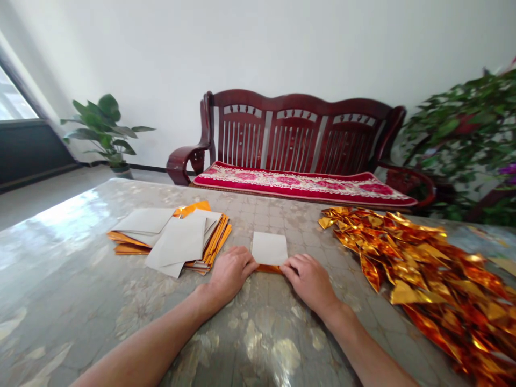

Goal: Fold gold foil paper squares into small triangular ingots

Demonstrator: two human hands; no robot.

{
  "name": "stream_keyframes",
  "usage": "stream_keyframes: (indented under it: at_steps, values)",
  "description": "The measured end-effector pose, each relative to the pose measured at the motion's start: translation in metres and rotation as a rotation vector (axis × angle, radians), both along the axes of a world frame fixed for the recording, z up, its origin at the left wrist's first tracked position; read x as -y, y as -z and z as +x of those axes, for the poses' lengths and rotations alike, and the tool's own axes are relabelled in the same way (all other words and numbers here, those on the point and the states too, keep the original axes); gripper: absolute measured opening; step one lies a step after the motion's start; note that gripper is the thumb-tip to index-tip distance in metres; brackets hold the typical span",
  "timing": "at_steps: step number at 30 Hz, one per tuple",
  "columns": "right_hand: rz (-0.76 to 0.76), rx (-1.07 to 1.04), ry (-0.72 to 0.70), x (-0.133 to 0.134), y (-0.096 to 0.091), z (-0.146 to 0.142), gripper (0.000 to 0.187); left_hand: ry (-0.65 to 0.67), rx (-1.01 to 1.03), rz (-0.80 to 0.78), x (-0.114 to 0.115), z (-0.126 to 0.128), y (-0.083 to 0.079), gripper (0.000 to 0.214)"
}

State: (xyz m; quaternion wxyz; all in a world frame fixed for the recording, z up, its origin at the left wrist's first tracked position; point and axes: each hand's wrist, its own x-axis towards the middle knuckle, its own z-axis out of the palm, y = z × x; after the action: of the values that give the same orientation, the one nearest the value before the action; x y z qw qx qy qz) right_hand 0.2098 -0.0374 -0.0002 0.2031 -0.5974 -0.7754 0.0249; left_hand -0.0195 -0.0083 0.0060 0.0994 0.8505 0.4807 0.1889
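A sheet of foil paper (270, 248) lies white side up on the table, its near edge turned over in a narrow strip that shows orange-gold. My left hand (233, 270) pinches the left end of that folded edge, and my right hand (308, 277) pinches the right end. Both hands rest low at the tabletop with fingers closed. Left of my left hand sits a loose stack of the same paper (179, 244), white faces up with orange edges. To the right of my right hand spreads a heap of folded gold foil pieces (419, 269).
The table (133, 317) has a glossy patterned cover. Behind its far edge stands a dark red wooden bench (296, 134) with a red floral cushion (298, 183). A potted plant (107, 131) is on the left, and a leafy plant (463, 129) on the right.
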Motion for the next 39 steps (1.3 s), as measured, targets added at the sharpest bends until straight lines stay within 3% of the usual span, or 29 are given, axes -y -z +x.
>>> stream_keyframes:
  at_steps: [20, 39]
  values:
    - [0.034, 0.048, 0.060, -0.0032, -0.0015, -0.0054, 0.020, -0.076, -0.041, -0.004, -0.0050, 0.0013, -0.0030, 0.026]
    - [0.098, 0.216, 0.046, -0.0028, 0.0009, -0.0096, 0.019, -0.116, -0.252, 0.085, -0.0046, 0.0092, -0.0026, 0.029]
